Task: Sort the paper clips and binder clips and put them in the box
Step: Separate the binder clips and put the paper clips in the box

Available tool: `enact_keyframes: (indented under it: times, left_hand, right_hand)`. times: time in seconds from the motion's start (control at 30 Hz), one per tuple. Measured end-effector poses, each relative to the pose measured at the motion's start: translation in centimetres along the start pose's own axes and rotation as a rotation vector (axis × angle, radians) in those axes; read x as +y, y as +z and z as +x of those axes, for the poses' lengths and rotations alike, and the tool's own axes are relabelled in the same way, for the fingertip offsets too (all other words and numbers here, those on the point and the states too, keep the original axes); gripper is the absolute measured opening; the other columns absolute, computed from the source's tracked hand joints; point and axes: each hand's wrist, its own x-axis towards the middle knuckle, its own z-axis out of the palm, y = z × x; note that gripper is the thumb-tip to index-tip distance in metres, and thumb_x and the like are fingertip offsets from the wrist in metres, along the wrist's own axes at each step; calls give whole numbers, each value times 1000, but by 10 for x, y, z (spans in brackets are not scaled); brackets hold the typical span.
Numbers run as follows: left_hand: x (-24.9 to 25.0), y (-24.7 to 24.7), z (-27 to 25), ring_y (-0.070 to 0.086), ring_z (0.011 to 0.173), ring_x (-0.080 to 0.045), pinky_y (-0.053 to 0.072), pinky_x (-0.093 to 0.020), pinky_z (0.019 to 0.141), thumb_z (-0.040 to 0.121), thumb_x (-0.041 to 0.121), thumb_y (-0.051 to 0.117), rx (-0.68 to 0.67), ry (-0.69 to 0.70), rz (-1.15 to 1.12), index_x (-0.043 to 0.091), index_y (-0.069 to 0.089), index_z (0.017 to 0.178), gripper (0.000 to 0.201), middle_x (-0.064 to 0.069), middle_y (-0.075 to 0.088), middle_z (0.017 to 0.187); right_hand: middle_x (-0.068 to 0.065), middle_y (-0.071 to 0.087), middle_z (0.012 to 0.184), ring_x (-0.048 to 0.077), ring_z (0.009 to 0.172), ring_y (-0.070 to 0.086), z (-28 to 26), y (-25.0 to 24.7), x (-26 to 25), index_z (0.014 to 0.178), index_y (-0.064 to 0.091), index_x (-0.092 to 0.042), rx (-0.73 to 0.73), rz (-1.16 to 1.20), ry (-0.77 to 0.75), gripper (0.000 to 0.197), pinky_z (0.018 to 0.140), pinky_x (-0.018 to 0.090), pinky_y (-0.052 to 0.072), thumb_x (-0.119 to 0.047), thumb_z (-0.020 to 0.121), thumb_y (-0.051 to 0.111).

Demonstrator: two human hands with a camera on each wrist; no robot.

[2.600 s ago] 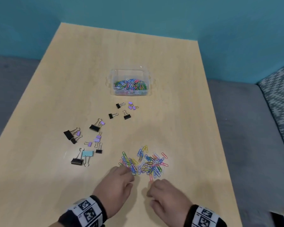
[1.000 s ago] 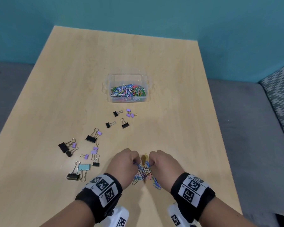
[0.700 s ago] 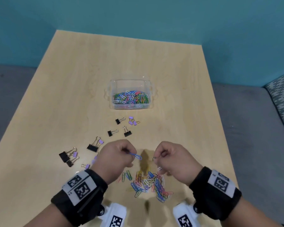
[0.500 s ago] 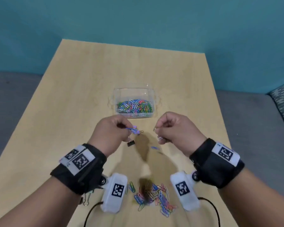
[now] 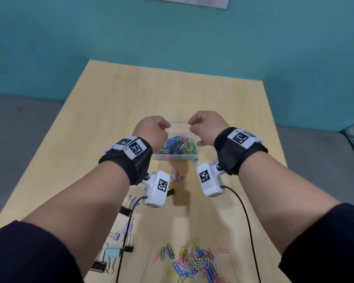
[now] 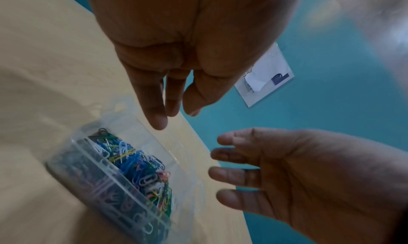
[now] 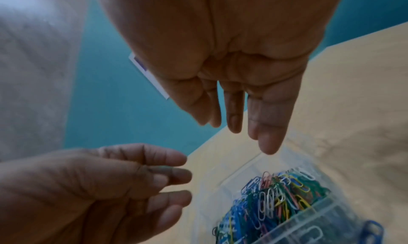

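A clear plastic box (image 5: 172, 157) holding several coloured paper clips (image 5: 178, 146) stands mid-table. Both hands hover just above it, a little apart. The left hand (image 5: 151, 129) is over the box's left side; in the left wrist view its fingers (image 6: 154, 118) point straight down with nothing in them. The right hand (image 5: 206, 125) is over the right side, and its fingers (image 7: 267, 143) are likewise straight and bare. A loose pile of paper clips (image 5: 194, 262) lies at the near edge. One blue clip (image 5: 195, 160) lies just outside the box's near wall.
Binder clips lie scattered on the near left: a black one (image 5: 127, 207), a light blue one (image 5: 112, 252), small purple ones (image 5: 176, 176). Wrist camera cables (image 5: 243, 211) hang below my arms. The table's right edge (image 5: 274, 139) borders grey seating, with a teal wall behind.
Both hands pinched paper clips from the near pile, rose and moved forward over the box. Their fingers have straightened and no clips show in them now.
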Motion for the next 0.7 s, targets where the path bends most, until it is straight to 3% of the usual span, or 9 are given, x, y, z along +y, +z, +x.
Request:
enact_keyframes:
  times: [0.1, 0.2, 0.27, 0.37, 0.47, 0.6, 0.7]
  left_hand:
    - [-12, -9, -11, 66, 87, -25, 55, -40, 83, 78, -1, 50, 78, 18, -42, 22, 67, 94, 34, 4, 63, 94]
    - [-24, -7, -43, 62, 83, -20, 49, -26, 76, 81, 1, 51, 97, 45, 2, 23, 66, 95, 31, 4, 65, 94]
    - [-34, 3, -74, 60, 82, -16, 46, -22, 72, 83, 2, 53, 44, 54, 43, 22, 67, 101, 31, 4, 67, 97]
    - [-55, 26, -123, 60, 96, -11, 46, -27, 88, 84, 7, 56, -82, 93, 119, 23, 68, 106, 29, 5, 66, 107]
    - [-76, 44, -171, 55, 103, -2, 45, -30, 95, 88, 15, 55, -203, 116, 162, 27, 64, 111, 27, 15, 59, 111]
    - [-99, 57, -214, 50, 105, 8, 42, -17, 94, 89, 22, 54, -255, 189, 216, 33, 62, 113, 27, 27, 53, 111]
    - [-116, 64, -229, 49, 103, 5, 40, -13, 88, 84, 23, 51, -262, 230, 297, 33, 63, 109, 29, 25, 52, 109]
  right_hand:
    - [1, 63, 82, 30, 90, 63, -11, -14, 29, 88, 65, -18, 125, -118, 8, 21, 81, 41, 54, -6, 80, 49]
    - [12, 62, 113, 32, 103, 58, -33, -12, 72, 111, 61, -12, 89, -455, 84, 31, 86, 33, 47, -8, 86, 45]
    - [16, 50, 128, 35, 113, 51, -51, 4, 99, 124, 52, -11, -4, -600, 97, 36, 93, 38, 44, -14, 89, 42]
    - [15, 20, 155, 34, 141, 20, -65, 34, 120, 148, 19, -13, -133, -617, 71, 62, 114, 42, 25, -35, 95, 43]
    - [15, 7, 159, 34, 145, 3, -65, 56, 120, 151, 0, -20, -111, -669, 48, 71, 118, 44, 15, -47, 96, 37]
    - [16, -3, 160, 37, 145, -3, -68, 76, 113, 151, 3, -21, -127, -758, 55, 68, 117, 49, 14, -50, 97, 31]
    - [14, -3, 160, 41, 145, -1, -70, 81, 115, 151, 5, -21, -111, -844, 15, 66, 114, 52, 18, -50, 97, 29]
